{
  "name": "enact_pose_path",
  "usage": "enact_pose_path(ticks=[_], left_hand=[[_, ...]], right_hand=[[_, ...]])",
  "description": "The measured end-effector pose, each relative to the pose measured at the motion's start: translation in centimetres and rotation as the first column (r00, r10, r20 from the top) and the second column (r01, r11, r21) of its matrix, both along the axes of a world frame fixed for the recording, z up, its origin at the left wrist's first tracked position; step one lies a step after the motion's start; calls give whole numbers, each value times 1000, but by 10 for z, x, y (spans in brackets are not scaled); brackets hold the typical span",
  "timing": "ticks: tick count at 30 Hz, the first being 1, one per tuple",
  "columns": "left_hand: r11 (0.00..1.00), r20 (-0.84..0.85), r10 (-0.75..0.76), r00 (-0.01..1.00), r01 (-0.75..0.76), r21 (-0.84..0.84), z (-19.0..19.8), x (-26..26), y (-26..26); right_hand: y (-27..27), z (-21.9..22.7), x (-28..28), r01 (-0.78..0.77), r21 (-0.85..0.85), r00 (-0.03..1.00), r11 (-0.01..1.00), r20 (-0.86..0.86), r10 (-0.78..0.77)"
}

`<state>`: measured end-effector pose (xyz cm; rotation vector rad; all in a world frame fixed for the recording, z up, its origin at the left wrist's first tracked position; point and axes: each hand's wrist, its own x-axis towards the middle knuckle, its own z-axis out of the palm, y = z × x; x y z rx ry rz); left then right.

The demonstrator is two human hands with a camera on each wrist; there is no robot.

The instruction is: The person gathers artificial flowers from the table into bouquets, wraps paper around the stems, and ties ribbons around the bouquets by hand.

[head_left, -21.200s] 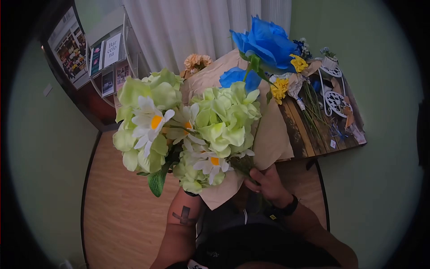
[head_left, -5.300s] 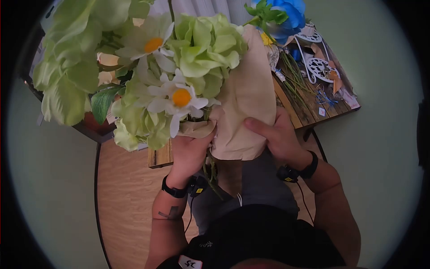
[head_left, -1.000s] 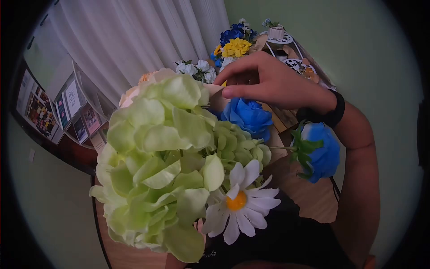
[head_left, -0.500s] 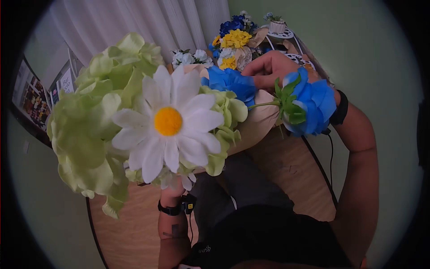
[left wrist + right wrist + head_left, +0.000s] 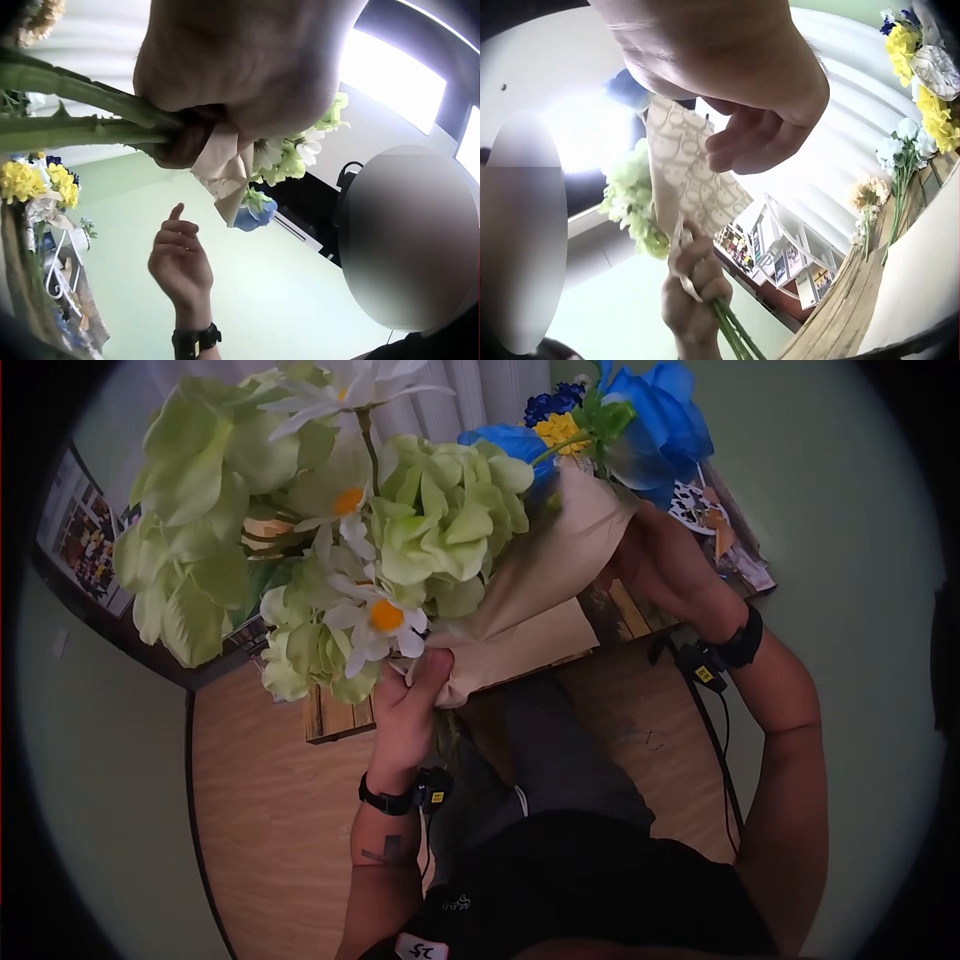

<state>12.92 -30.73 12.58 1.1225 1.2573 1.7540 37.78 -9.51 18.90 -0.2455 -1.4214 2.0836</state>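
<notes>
My left hand (image 5: 405,695) grips the bouquet by its green stems (image 5: 82,135), with kraft paper (image 5: 540,580) caught under the thumb. Green hydrangeas (image 5: 440,520), white daisies (image 5: 385,615) and a large blue rose (image 5: 660,425) stand above the grip. The paper spreads to the right behind the blooms; a pale letter pattern shows on its face in the right wrist view. Beside the paper's outer edge is my right hand (image 5: 675,565), its fingers loosely bent. In the left wrist view that same right hand (image 5: 180,259) appears apart from the paper, holding nothing.
A wooden table (image 5: 340,710) lies beneath the bouquet. Yellow flowers (image 5: 934,112), pale blue flowers (image 5: 907,142) and peach flowers (image 5: 870,193) lie along it. A white metal stand (image 5: 695,505) is at the right. A card rack (image 5: 787,255) stands by the curtain.
The bouquet has tipped up and away from the head camera, so the daisy no longer fills the middle. My right hand has moved from behind the blue rose to the paper's outer edge.
</notes>
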Motion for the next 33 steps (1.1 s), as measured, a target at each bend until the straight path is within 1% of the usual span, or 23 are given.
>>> enact_pose_path(ticks=[1, 3, 4, 6, 7, 8, 10, 11, 13, 14, 16, 17, 19, 20, 22, 23, 25, 26, 28, 29, 31, 32, 33], left_hand=[[1000, 3, 26, 1000, -26, -6, 9, 4, 4], [997, 128, -21, 992, 11, 77, 10, 3, 5], [995, 134, 11, 991, -24, 101, 8, 4, 7], [989, 167, -2, 986, -22, 146, 13, 6, 6], [981, 199, -26, 980, -13, 193, 14, 6, 5], [981, 196, -34, 980, -5, 196, 13, 5, 6], [930, 441, -280, 853, 128, 344, 8, 1, 5], [930, 435, -281, 855, 130, 344, 8, 2, 5], [882, 474, -404, 783, 195, 429, 9, 1, 4], [881, 471, -401, 786, 190, 434, 12, 1, 5], [832, 358, -515, 779, 354, 427, 18, 3, 5], [834, 360, -511, 780, 349, 427, 15, 3, 5], [951, 412, -298, 861, 230, 207, 11, 2, 10], [953, 417, -293, 860, 226, 204, 12, 4, 10], [981, 296, -163, 941, 122, 152, 18, 9, 11], [980, 295, -163, 941, 121, 155, 18, 6, 8], [954, 123, -290, 949, 276, 119, 17, -2, 3], [958, 105, -275, 956, 263, 117, 15, 1, 6], [956, 112, -280, 954, 266, 123, 17, 3, 4], [954, 116, -286, 951, 271, 131, 17, 4, 4], [950, 96, -282, 955, 264, 166, 11, 7, 7], [946, 75, -273, 959, 253, 204, 9, 10, 7], [944, 71, -278, 958, 259, 204, 9, 9, 6]], right_hand=[[-5, -4, -1, -26, -6, 1000, 1000, 3, 26], [-44, -19, -17, 62, 193, 977, 979, 190, -99], [-62, -24, -26, 49, 192, 977, 980, 194, -87], [-95, -28, -46, 43, 200, 998, 979, 46, -53], [-107, -30, -57, 49, 204, 997, 978, 43, -59], [-116, -31, -68, 142, 249, 990, 958, -43, -135], [-123, -36, -79, 269, 406, 963, 873, -145, -229], [-127, -37, -84, 272, 405, 961, 873, -152, -229], [-139, -38, -95, 480, 222, 864, 849, -289, -413], [-143, -37, -95, 475, 226, 866, 851, -292, -406], [-151, -31, -95, 351, 9, 895, 936, -297, -332], [-151, -33, -94, 347, 9, 897, 938, -295, -329], [-147, -35, -92, 326, 186, 931, 927, -234, -280], [-147, -35, -96, 322, 183, 933, 929, -228, -279], [-148, -32, -104, 543, 384, 839, 747, -277, -468], [-148, -31, -105, 542, 386, 840, 746, -279, -466], [-145, -28, -106, 589, 574, 800, 570, -315, -510], [-144, -27, -107, 586, 575, 802, 570, -314, -508], [-142, -28, -109, 616, 636, 767, 464, -349, -539], [-139, -29, -108, 617, 635, 765, 464, -348, -542], [-134, -31, -105, 595, 708, 761, 380, -345, -549], [-135, -32, -105, 598, 707, 759, 377, -348, -550], [-137, -32, -106, 619, 656, 752, 433, -334, -569]])
